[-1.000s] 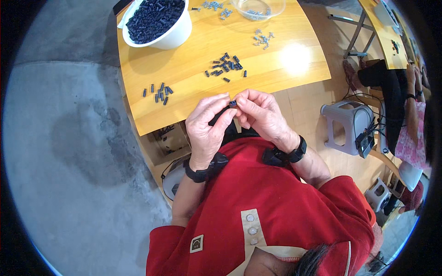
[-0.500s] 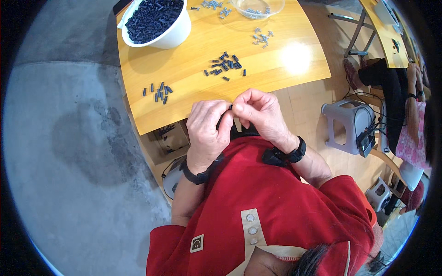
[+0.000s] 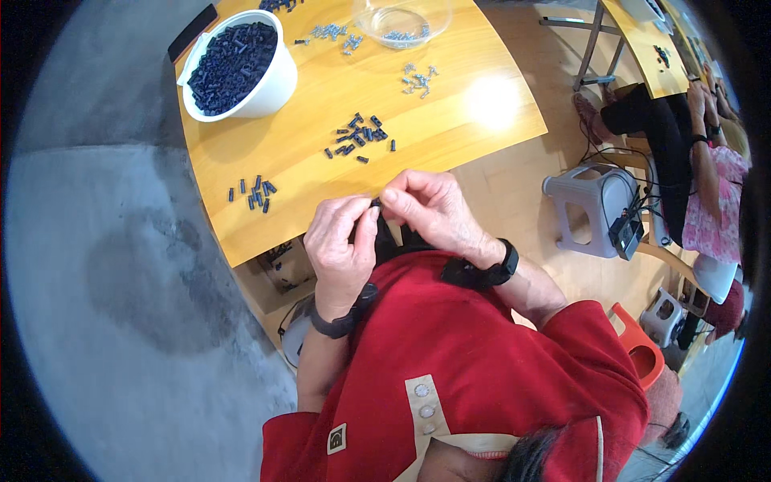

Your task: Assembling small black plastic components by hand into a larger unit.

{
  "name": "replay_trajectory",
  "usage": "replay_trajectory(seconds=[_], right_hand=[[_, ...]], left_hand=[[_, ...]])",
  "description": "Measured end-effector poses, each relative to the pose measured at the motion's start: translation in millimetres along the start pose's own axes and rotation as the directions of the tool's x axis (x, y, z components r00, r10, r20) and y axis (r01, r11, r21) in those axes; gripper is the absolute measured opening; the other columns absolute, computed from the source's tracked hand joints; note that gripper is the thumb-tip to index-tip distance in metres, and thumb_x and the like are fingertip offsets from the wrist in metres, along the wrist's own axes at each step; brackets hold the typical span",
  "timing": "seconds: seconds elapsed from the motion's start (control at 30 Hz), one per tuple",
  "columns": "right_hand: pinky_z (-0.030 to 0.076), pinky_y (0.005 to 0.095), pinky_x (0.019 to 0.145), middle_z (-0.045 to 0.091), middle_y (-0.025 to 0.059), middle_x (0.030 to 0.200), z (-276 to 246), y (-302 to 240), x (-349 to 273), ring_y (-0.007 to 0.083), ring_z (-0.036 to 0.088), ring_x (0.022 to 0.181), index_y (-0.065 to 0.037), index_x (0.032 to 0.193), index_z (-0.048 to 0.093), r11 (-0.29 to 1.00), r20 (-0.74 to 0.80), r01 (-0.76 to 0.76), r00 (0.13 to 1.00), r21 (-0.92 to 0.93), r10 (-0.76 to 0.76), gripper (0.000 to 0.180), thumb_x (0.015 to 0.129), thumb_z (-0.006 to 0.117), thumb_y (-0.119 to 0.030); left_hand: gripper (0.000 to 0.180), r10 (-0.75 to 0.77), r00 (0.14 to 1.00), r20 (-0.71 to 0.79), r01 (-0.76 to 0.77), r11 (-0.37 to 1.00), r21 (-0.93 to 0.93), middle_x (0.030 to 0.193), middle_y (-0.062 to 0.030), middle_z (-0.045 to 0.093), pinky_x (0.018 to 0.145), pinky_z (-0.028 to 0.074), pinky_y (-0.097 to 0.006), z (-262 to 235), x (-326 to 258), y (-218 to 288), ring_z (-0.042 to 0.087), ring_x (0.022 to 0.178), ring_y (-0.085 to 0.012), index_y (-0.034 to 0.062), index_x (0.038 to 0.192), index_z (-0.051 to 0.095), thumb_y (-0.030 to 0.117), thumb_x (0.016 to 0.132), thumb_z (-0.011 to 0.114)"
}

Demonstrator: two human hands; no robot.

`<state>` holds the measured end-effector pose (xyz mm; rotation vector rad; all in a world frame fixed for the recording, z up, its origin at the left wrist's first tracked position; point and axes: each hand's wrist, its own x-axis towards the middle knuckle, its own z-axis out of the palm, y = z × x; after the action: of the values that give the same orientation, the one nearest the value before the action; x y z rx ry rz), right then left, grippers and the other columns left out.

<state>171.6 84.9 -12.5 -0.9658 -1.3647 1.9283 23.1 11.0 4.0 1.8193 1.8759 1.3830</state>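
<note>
Both hands had shifted only a little since the earlier frame and stayed together at the near edge of the wooden bench (image 3: 321, 88). The left hand (image 3: 341, 241) and the right hand (image 3: 430, 209) met fingertip to fingertip, and the fingers of both were drawn narrow around a small dark plastic piece (image 3: 375, 204), which was mostly hidden between them. This piece was just above the bench edge, close to the person's chest. Each wrist carried a black band.

Further out on the bench lay a loose group of small dark pieces (image 3: 357, 136) near the middle, well apart from the hands, and a smaller cluster (image 3: 253, 193) to the left of it. A white bowl (image 3: 273, 80) full of the same dark pieces stood at the far left corner. Near the far edge stood a clear bowl (image 3: 401, 20) with small metal parts, and more small metal parts (image 3: 418, 79) were scattered beside it. To the right, on the floor, stood a grey plastic stool (image 3: 590, 209).
</note>
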Motion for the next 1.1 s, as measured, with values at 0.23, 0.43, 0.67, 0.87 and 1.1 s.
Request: replay_trajectory(seconds=[0.23, 0.43, 0.67, 0.87, 1.1], right_hand=[[0.052, 0.0361, 0.064, 0.063, 0.0101, 0.086, -68, 1, 61, 0.0262, 0.065, 0.075, -0.007, 0.092, 0.070, 0.536, -0.179, 0.195, 0.804, -0.821, -0.567, 0.008, 0.085, 0.068, -0.011], [0.053, 0.0373, 0.065, 0.062, 0.0076, 0.087, -79, 0, 84, 0.0272, 0.064, 0.076, -0.010, 0.092, 0.071, 0.253, -0.022, 0.190, 0.759, -0.949, -0.650, 0.010, 0.083, 0.067, -0.009], [0.053, 0.0374, 0.067, 0.061, 0.0087, 0.086, -77, 6, 96, 0.0283, 0.064, 0.077, -0.007, 0.089, 0.067, 0.107, 0.076, 0.188, 0.763, -0.976, -0.642, 0.007, 0.083, 0.066, -0.007], [0.054, 0.0301, 0.062, 0.063, 0.0072, 0.080, -42, -19, 48, 0.0167, 0.064, 0.072, -0.003, 0.092, 0.064, 0.842, -0.161, 0.199, 0.935, -0.502, -0.317, 0.005, 0.089, 0.066, -0.007], [0.060, 0.0266, 0.067, 0.069, 0.0080, 0.087, -14, -29, 2, 0.0125, 0.067, 0.070, 0.002, 0.104, 0.067, 0.957, 0.121, -0.086, 0.991, 0.278, 0.054, 0.013, 0.093, 0.065, -0.005]], left_hand=[[0.009, -0.173, 0.985, -0.001, 0.172, 0.979, -0.110, 0.087, -0.0098, 0.068, 0.075, 0.051, -0.028, 0, -6, -4, 0.065, 0.080, -0.0178, -0.0023, 0.092, 0.068, -0.004, 0.083, 0.070], [0.011, -0.169, 0.985, 0.018, 0.170, 0.978, -0.121, 0.086, -0.0110, 0.068, 0.073, 0.051, -0.030, 4, -4, -2, 0.066, 0.079, -0.0212, -0.0013, 0.091, 0.068, -0.003, 0.081, 0.071], [0.012, -0.158, 0.987, 0.024, 0.160, 0.983, -0.095, 0.085, -0.0123, 0.068, 0.072, 0.052, -0.032, 1, -4, -2, 0.067, 0.078, -0.0245, -0.0004, 0.091, 0.067, -0.004, 0.080, 0.071], [0.008, -0.265, 0.964, 0.009, 0.257, 0.928, -0.269, 0.088, -0.0085, 0.067, 0.074, 0.048, -0.026, -6, -4, 2, 0.062, 0.081, -0.0152, -0.0035, 0.092, 0.068, -0.003, 0.084, 0.069], [0.010, -0.203, 0.979, -0.023, 0.190, 0.948, -0.255, 0.083, -0.0116, 0.067, 0.070, 0.051, -0.029, -13, 1, 9, 0.064, 0.075, -0.0207, -0.0020, 0.091, 0.068, -0.004, 0.082, 0.070]])
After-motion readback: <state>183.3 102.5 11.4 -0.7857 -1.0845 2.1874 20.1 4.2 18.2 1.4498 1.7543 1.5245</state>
